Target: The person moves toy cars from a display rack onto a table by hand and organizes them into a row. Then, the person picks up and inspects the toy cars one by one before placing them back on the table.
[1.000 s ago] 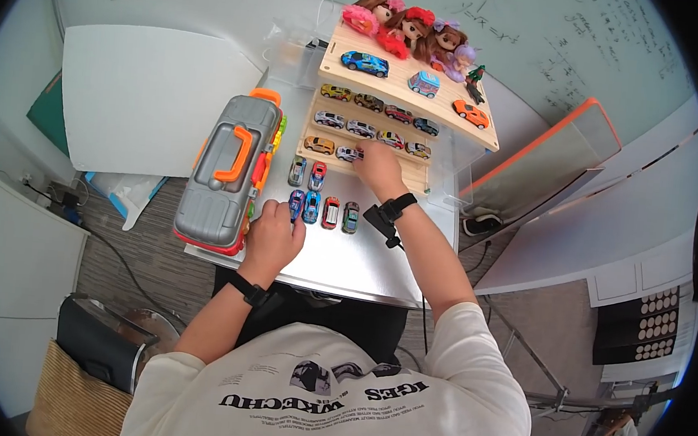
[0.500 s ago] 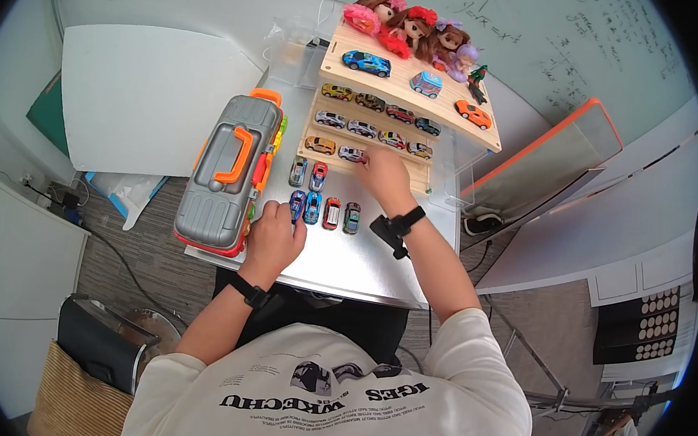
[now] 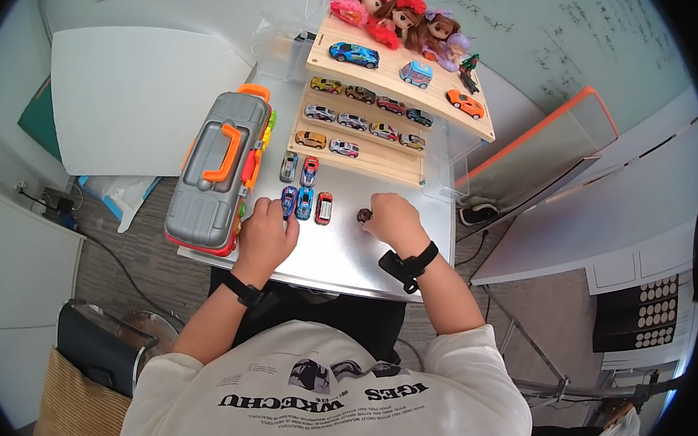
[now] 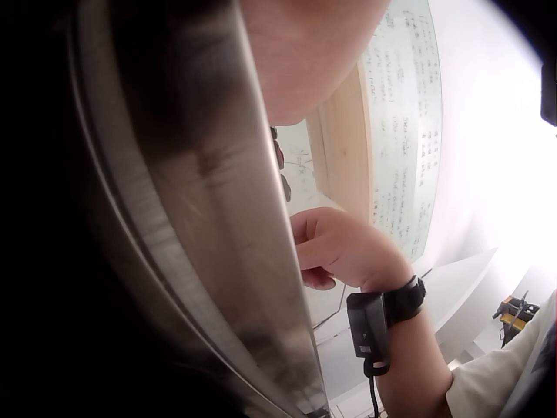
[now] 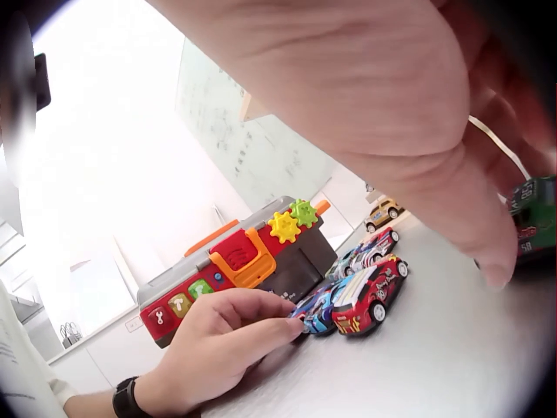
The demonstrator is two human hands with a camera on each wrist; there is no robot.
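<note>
Dark green is the paint of the toy car [image 5: 538,218] pinched by the right hand [image 3: 395,223] above or on the metal table [image 3: 346,255], at nine o'clock from that hand in the head view; there it is mostly covered by the fingers, in the right wrist view it is cut off at three o'clock, and whether its wheels are touching the metal cannot be told. The end of a blue toy car [image 3: 288,199] is met by the thumb and fingertips of the left hand [image 3: 265,238], but whether it is gripped or merely touched cannot be made out. In the left wrist view the left hand is cropped at twelve o'clock, and much of the rest is taken up by the table edge and darkness. At about ten o'clock from the left hand, a grey toolbox [image 3: 207,200] is seen with its lid down, its contents concealed. Behind the shelf's ten o'clock corner a clear plastic box [image 3: 279,61] is partly hidden, its contents hard to read. By the wooden shelf [image 3: 390,165], at eleven o'clock from the right hand, four cars are held on each of two upper ledges and two on the lowest
</note>
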